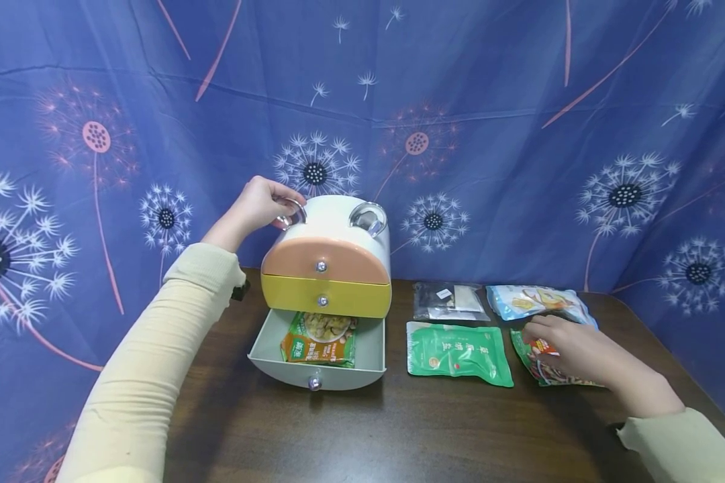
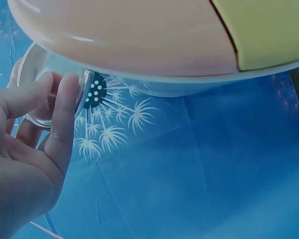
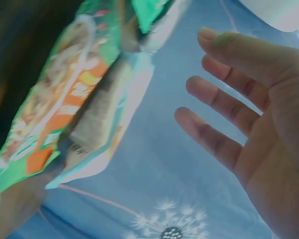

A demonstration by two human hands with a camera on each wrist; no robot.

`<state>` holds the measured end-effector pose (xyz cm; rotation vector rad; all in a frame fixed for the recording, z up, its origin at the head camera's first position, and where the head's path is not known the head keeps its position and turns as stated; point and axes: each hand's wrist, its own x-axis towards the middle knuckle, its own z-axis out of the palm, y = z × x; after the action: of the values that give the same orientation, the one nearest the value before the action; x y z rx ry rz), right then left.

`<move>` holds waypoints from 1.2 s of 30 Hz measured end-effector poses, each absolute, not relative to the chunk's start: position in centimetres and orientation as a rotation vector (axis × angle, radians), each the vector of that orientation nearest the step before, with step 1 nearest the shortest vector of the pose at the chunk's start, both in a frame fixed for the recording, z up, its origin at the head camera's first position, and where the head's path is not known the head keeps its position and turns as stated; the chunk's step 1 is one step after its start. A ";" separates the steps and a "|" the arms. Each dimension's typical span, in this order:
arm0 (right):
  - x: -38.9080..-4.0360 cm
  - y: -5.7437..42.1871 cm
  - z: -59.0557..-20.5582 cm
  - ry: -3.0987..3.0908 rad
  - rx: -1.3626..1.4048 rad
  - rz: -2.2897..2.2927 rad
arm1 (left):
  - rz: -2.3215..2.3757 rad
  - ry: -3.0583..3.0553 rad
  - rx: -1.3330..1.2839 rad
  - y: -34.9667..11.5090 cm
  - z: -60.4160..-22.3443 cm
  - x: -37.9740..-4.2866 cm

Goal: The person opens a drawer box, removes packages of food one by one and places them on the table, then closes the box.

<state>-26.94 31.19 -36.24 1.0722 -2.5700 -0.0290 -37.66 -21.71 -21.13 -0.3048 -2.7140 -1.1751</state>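
Observation:
A small drawer cabinet (image 1: 332, 251) has a white top, an orange and a yellow drawer, and two shiny silver ears. My left hand (image 1: 260, 204) grips the left silver ear (image 2: 32, 69), thumb on one side and fingers behind it. Below, the grey-green bottom drawer (image 1: 278, 373) is pulled out and holds a green and orange food packet (image 1: 325, 337). On the right, my right hand (image 1: 570, 345) hovers over a green packet with a food picture (image 3: 65, 94), overlapping it in the head view. In the right wrist view its fingers are spread and loosely bent, apart from that packet.
A green pouch (image 1: 456, 352) lies on the brown table (image 1: 399, 436) beside the drawer. Behind it are a dark clear-fronted packet (image 1: 447, 302) and a light blue and white packet (image 1: 538, 302). A blue dandelion-print curtain (image 1: 489, 100) hangs along the back and right.

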 end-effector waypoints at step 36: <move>-26.4 19.2 -30.3 -2.312 1.316 -0.023 | -1.127 -2.774 -0.292 -21.7 -19.7 -36.8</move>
<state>-26.42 19.17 -30.26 1.3164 -2.3124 -0.0233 -36.84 -21.65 -19.74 -0.2918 -2.7741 -1.1265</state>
